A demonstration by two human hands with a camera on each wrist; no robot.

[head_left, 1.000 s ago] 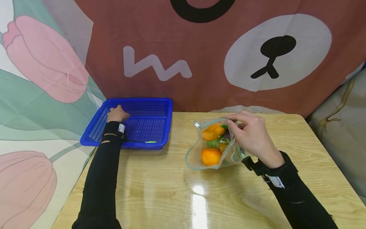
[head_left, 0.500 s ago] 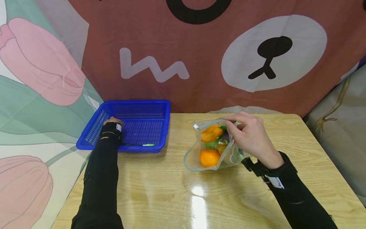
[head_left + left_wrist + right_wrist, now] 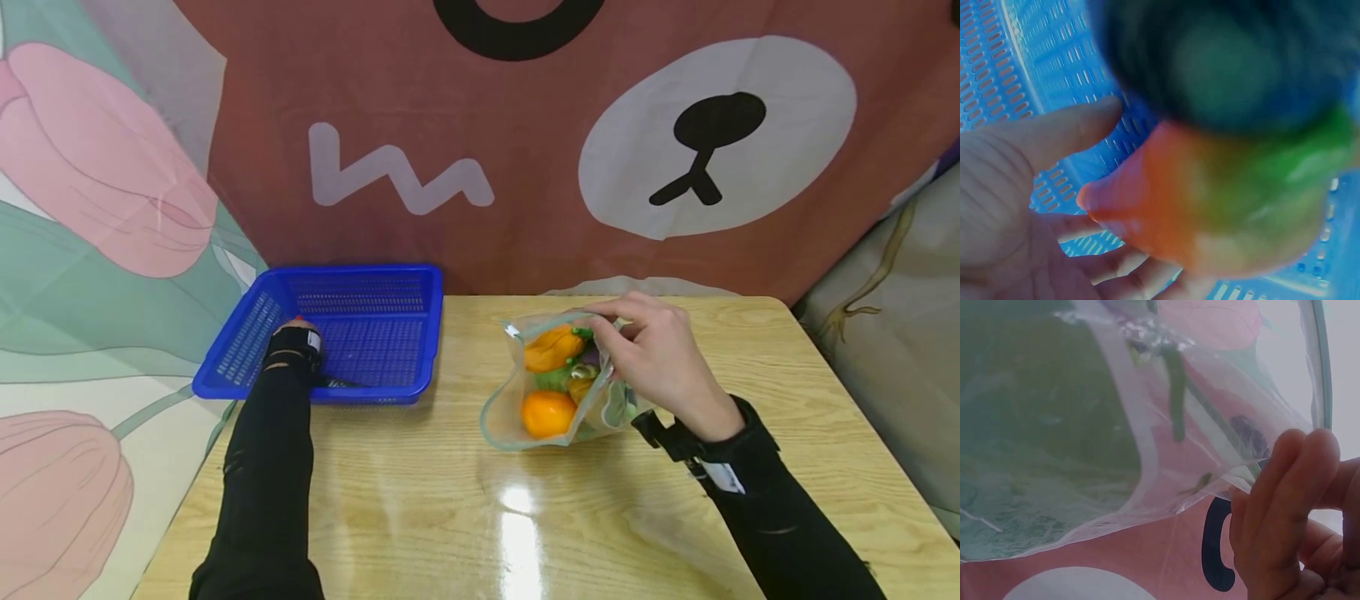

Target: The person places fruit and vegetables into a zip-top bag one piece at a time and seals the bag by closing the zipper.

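Left hand (image 3: pixel 1016 206) is cupping an orange-and-green toy vegetable (image 3: pixel 1222 206) inside the blue basket (image 3: pixel 375 292); right hand (image 3: pixel 660 358) is pinching the clear bag (image 3: pixel 540 392) rim on the table (image 3: pixel 525 517).

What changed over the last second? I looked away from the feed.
The left hand drew back toward the blue basket's near edge, and now has an orange-and-green piece against its fingers. The right hand kept pinching the clear bag of produce open.

A wooden table (image 3: pixel 420 517) stands before a bear-print cloth (image 3: pixel 525 150) (tulips leftward).
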